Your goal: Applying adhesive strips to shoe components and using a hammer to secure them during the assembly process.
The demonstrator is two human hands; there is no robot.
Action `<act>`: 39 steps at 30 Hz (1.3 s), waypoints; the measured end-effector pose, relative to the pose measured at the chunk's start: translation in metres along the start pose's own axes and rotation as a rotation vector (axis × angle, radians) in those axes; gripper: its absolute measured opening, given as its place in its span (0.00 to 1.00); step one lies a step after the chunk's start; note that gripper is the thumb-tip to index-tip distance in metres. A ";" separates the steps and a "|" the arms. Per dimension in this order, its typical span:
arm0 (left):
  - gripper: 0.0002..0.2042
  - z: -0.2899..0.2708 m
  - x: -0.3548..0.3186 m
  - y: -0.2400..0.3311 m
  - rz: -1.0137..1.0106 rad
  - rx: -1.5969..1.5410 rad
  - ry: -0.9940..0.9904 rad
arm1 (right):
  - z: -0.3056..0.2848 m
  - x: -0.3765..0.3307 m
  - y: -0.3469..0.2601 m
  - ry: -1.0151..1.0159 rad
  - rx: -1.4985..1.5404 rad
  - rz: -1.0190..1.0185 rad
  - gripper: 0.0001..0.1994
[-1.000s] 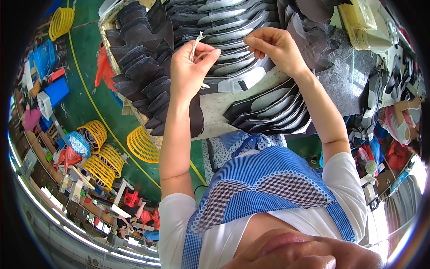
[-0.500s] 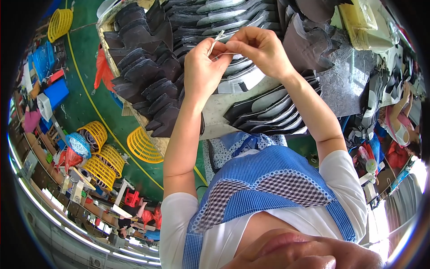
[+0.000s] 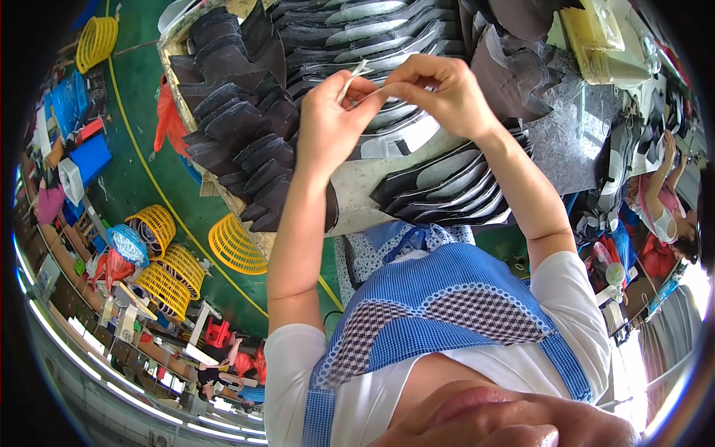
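Note:
My left hand (image 3: 329,123) is closed round a thin white strip (image 3: 353,79), perhaps several folded together, whose ends poke up past the fingers. My right hand (image 3: 443,93) meets it fingertip to fingertip in a pinch; a fine white strand seems to run between the two, mostly hidden by the fingers. Both hands hover over overlapping rows of curved black and grey cut pieces (image 3: 365,54) on the table. Below my right wrist lies another fanned row of black pieces (image 3: 447,182). Stacks of dark pointed pieces (image 3: 246,119) lie beside my left forearm.
More dark pieces (image 3: 510,74) lie at the right on the grey tabletop (image 3: 573,141), near yellowish plastic-wrapped packs (image 3: 599,37). A red bag (image 3: 170,119) hangs at the table's left edge. Yellow baskets (image 3: 237,242) stand on the green floor. Another person (image 3: 659,194) is at the far right.
Both hands have come slightly nearer to me, and their fingertips are closer together. The white strip leans more to the right. The strand between the hands shows less.

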State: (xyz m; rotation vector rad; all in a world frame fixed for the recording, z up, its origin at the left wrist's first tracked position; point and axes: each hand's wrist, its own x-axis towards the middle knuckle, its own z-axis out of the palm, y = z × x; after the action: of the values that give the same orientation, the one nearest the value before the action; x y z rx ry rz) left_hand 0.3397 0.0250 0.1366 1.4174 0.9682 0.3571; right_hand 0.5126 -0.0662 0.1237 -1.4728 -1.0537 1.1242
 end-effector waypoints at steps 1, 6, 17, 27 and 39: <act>0.05 -0.007 -0.002 0.004 -0.044 -0.054 -0.060 | -0.008 -0.001 0.006 0.043 0.064 -0.009 0.07; 0.07 -0.048 0.016 -0.010 0.065 0.092 0.134 | -0.068 0.027 0.031 0.185 -0.375 -0.002 0.08; 0.09 -0.028 0.072 -0.051 0.236 0.735 0.400 | -0.057 0.066 0.027 0.236 -0.851 0.045 0.07; 0.09 -0.022 0.064 -0.024 0.080 0.642 0.440 | -0.048 0.062 0.003 0.391 -0.606 0.118 0.05; 0.08 0.008 0.017 0.040 0.254 -0.144 0.116 | -0.001 0.053 -0.041 0.071 0.214 0.040 0.10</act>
State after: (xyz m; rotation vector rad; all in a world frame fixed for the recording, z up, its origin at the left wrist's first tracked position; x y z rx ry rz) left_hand 0.3688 0.0396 0.1667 1.4013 0.8379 0.6906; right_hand 0.5208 -0.0086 0.1563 -1.3577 -0.8307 1.1657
